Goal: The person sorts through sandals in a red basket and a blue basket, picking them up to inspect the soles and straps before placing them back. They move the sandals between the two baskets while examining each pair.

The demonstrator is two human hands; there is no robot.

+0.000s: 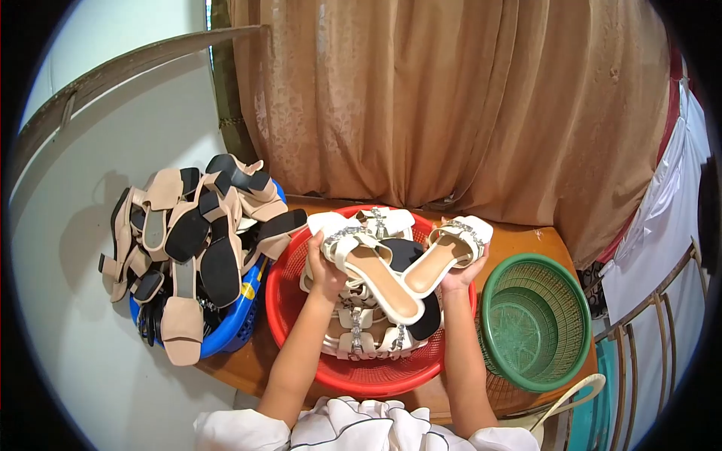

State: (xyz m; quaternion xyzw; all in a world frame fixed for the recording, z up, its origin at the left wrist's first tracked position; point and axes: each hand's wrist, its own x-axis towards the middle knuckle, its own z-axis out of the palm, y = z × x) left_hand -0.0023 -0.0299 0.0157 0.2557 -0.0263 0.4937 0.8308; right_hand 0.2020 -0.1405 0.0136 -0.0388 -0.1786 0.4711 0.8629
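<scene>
My left hand (326, 269) is closed around the strap end of a white sandal (380, 284) with a tan insole and a jewelled strap. In my right hand (460, 278) is a matching white sandal (434, 264), gripped by its strap end. The heel ends of the two sandals come close together over a red basket (380, 385). Inside that basket lie several more white sandals (357, 334) with jewelled straps, some showing black soles. My fingers are partly hidden behind the sandals.
On the left, a blue basket (242, 327) is heaped with beige, black-soled heeled sandals (184, 331). A green basket (492, 346) stands to the right on the wooden table (526, 239). Brown curtains (421, 98) hang behind, and a chair back (628, 323) is at far right.
</scene>
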